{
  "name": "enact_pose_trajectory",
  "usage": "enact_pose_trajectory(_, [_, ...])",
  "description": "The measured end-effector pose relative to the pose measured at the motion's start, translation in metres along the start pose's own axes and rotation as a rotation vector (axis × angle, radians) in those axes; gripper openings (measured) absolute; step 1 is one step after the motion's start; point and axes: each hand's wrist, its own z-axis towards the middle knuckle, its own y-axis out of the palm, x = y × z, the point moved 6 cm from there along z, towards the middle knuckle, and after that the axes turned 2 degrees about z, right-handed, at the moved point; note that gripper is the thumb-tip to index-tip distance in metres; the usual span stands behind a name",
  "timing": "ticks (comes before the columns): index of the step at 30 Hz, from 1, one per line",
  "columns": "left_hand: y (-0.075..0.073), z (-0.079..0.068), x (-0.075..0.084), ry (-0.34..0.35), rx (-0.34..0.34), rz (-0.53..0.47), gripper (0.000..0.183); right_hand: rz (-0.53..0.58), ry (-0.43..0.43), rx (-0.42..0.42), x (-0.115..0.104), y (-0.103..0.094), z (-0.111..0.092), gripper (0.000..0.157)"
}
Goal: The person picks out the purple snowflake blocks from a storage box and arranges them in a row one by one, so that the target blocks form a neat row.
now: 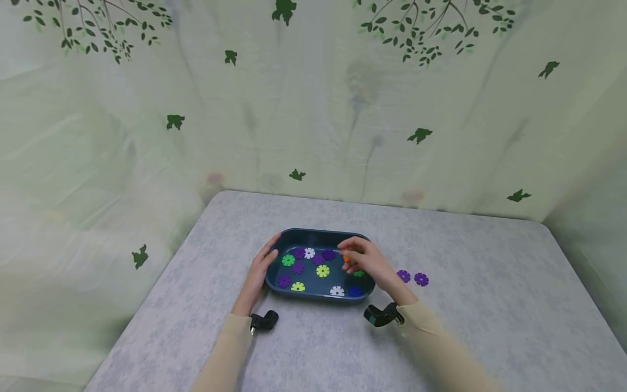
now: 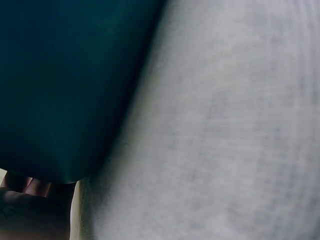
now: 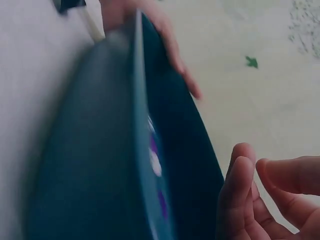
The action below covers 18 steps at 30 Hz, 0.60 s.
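Note:
A dark blue-green tray (image 1: 320,297) holds several notched flower-shaped discs, among them a yellow disc (image 1: 323,271), a green disc (image 1: 288,260) and a white disc (image 1: 337,291). My left hand (image 1: 257,272) grips the tray's left end, thumb at the rim and fingers along the outer wall. Over the right end hovers my right hand (image 1: 369,264), fingers bent and thumb near the fingertips. Under those fingers an orange disc (image 1: 345,258) is partly hidden. In the right wrist view nothing shows between the right hand's (image 3: 250,200) fingertips. The tray wall (image 2: 65,85) fills much of the left wrist view.
Two purple discs, one of them a disc (image 1: 421,279) farther right, lie on the grey table (image 1: 490,305) beside the tray. A pale curtain (image 1: 318,98) with leaf prints hangs behind the table. Each wrist wears a black camera (image 1: 382,314).

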Motion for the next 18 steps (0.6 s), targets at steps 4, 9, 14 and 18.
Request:
enact_pose_trajectory(4, [0.0,0.001,0.0,0.006,-0.001,-0.003,0.046,0.038,-0.013,-0.107,0.004,0.042,0.016,0.029])
enact_pose_trajectory(9, [0.001,0.001,0.001,0.006,-0.007,-0.007,0.046,0.034,0.028,-0.194,0.007,0.083,0.027,0.027])
enact_pose_trajectory(14, [0.001,0.0,0.002,0.006,-0.015,-0.012,0.046,0.032,0.098,-0.229,0.019,0.108,0.039,0.027])
enact_pose_trajectory(18, [0.001,0.0,0.001,0.008,-0.017,-0.018,0.046,-0.005,0.142,-0.257,0.026,0.12,0.046,0.026])
